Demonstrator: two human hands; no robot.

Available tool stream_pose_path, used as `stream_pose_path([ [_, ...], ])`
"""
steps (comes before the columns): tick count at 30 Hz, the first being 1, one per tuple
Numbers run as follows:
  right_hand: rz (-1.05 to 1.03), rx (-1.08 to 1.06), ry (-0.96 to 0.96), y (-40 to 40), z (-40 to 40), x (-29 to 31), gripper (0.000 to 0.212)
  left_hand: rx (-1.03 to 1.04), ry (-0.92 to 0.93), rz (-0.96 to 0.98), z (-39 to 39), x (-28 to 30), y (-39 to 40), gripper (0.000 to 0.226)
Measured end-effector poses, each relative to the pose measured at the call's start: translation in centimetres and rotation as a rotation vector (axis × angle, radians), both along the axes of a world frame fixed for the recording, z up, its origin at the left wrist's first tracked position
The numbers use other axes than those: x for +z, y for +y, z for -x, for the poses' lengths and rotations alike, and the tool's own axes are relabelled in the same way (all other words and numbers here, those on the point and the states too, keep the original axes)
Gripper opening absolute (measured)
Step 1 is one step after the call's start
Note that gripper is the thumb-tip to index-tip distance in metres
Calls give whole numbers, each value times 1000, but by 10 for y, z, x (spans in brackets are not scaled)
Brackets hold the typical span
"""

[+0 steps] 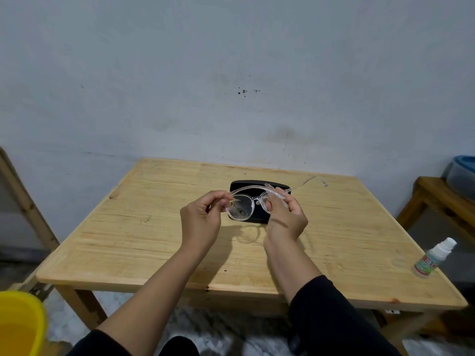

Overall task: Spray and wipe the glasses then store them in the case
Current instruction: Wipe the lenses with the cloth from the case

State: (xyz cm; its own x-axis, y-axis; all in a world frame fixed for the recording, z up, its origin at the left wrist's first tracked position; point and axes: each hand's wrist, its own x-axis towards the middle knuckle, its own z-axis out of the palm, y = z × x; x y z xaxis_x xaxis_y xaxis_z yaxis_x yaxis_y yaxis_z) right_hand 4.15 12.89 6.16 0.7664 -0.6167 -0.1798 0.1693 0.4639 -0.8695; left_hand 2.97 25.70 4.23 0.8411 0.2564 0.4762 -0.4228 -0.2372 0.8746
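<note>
Clear-framed glasses point(246, 202) are held up over the middle of the wooden table point(128, 242). My left hand point(201, 218) pinches the left end of the frame. My right hand point(286, 217) grips the right side, near the folded temple. The left lens shows dark specks. Directly behind and below the glasses lies a black glasses case point(236, 187), partly hidden by the frame and my hands. A small white spray bottle point(434, 256) with a colourful label stands near the table's right edge, well away from both hands.
A small clear plastic piece point(312, 181) lies on the table's far right. A yellow bucket point(20, 325) sits on the floor at lower left. A wooden bench point(442, 199) with a blue container point(462, 173) stands to the right. A grey wall rises behind the table.
</note>
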Motion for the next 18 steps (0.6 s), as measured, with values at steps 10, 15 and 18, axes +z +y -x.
stream_pose_path([
  [10, 607, 456, 50, -21, 0, -5, 10, 46, 28, -5, -7, -2, 7, 24],
  [15, 913, 647, 23, -38, -3, 5, 17, 64, 52, 4, -8, 0, 12, 31],
  [18, 1044, 777, -29, -46, 0, 9, 18, 57, 68, 21, -13, 4, 22, 37],
])
